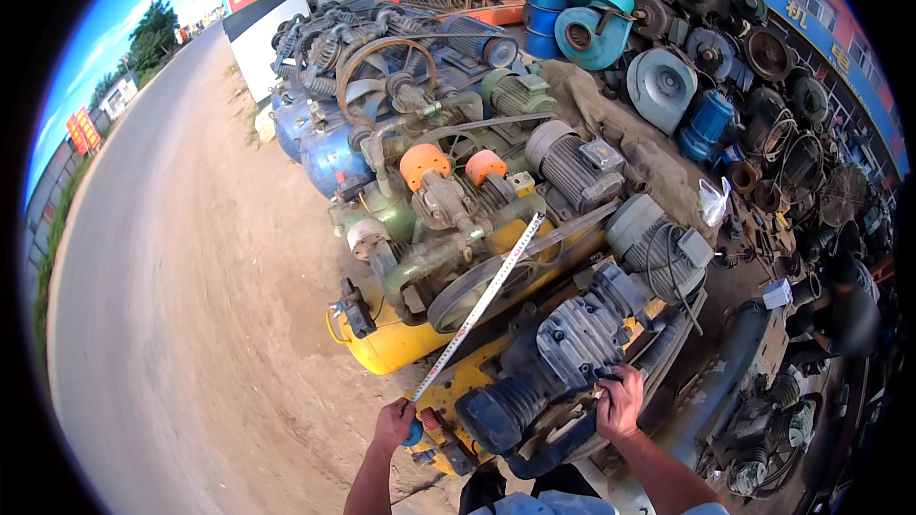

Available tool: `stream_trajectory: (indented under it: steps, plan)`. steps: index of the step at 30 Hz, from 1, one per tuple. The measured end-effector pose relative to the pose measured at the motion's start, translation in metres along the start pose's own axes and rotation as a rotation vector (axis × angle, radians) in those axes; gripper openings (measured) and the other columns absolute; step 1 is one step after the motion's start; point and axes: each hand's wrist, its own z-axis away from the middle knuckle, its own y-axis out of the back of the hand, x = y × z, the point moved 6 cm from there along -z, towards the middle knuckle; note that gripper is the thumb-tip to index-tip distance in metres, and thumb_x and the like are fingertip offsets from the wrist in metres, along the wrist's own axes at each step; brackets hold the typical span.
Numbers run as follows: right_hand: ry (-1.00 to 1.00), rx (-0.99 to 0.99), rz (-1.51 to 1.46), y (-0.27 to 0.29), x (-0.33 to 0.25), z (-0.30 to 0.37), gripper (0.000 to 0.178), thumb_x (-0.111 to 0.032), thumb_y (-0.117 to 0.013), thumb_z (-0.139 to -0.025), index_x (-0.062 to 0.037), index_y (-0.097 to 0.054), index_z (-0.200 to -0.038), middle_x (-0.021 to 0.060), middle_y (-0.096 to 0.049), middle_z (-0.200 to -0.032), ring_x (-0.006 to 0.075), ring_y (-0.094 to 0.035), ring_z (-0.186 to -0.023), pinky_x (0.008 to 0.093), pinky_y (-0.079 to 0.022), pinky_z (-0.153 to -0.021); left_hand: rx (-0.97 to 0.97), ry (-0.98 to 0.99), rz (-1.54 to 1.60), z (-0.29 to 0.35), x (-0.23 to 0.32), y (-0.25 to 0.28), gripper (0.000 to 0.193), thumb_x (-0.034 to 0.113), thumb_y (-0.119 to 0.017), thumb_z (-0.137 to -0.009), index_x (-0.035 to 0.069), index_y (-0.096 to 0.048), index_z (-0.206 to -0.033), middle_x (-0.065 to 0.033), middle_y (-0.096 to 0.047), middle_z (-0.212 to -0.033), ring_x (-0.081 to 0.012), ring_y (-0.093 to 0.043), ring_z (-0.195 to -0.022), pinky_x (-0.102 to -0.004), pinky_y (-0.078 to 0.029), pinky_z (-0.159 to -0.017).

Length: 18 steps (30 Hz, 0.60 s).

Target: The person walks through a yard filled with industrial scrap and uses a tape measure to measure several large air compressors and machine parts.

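Note:
My left hand (391, 422) is closed on the lower end of a white tape measure (474, 316). The extended blade slants up and right over the machines to a far end near an orange-capped pump. A small blue round part (413, 434) sits right beside the fingers; I cannot tell what it belongs to. My right hand (622, 402) has its fingers bent over the edge of a dark air compressor pump (578, 334). That pump has ribbed cylinders and rides on a yellow tank (458, 391), whose paint looks worn.
Another yellow tank (382, 348) carries a belt wheel (482, 296) and grey motors (572, 167). Beyond are blue-tank compressors (334, 160). Blowers and used motors pile up at right, where a blurred person (844, 315) appears. Dirt ground (277, 324) and a road (143, 257) lie left.

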Motion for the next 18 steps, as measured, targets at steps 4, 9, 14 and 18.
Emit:
stream_trajectory:
  steps: [4,9,14,18]
  plan:
    - [-0.014,-0.002,-0.019,0.002,0.003,0.001,0.018,0.0,-0.054,-0.068,-0.0023,-0.061,-0.084,0.021,-0.054,-0.104,0.041,-0.05,-0.102,0.0491,-0.041,-0.086,-0.012,0.064,0.047,0.004,0.011,0.003,0.025,0.019,-0.052,-0.089,-0.002,-0.059,-0.078,-0.016,-0.059,-0.068,-0.0258,-0.057,-0.061,-0.0349,-0.045,-0.06]
    - [0.0,0.016,-0.025,0.004,0.006,0.002,0.02,0.0,-0.056,-0.066,-0.0026,-0.061,-0.085,0.0206,-0.055,-0.103,0.0403,-0.051,-0.102,0.0486,-0.042,-0.084,0.001,0.061,0.049,0.013,0.015,0.005,0.026,0.02,-0.052,-0.09,-0.002,-0.059,-0.077,-0.0142,-0.058,-0.066,-0.0224,-0.055,-0.059,-0.0337,-0.045,-0.059]
    - [-0.01,0.049,-0.046,0.007,0.012,0.007,0.022,-0.001,-0.059,-0.063,-0.0033,-0.063,-0.084,0.0188,-0.057,-0.105,0.0389,-0.052,-0.103,0.0476,-0.042,-0.083,0.085,0.073,0.019,0.039,0.025,0.012,0.027,0.021,-0.052,-0.09,-0.001,-0.059,-0.076,-0.0153,-0.059,-0.065,-0.0238,-0.058,-0.059,-0.0348,-0.045,-0.057]
    - [0.001,0.079,-0.073,0.009,0.015,0.01,0.021,-0.002,-0.059,-0.063,-0.004,-0.063,-0.084,0.0187,-0.057,-0.106,0.0386,-0.052,-0.104,0.0472,-0.042,-0.084,0.137,0.102,-0.014,0.075,0.032,0.015,0.029,0.023,-0.053,-0.09,-0.001,-0.06,-0.076,-0.0148,-0.058,-0.063,-0.0218,-0.057,-0.057,-0.0336,-0.045,-0.056]
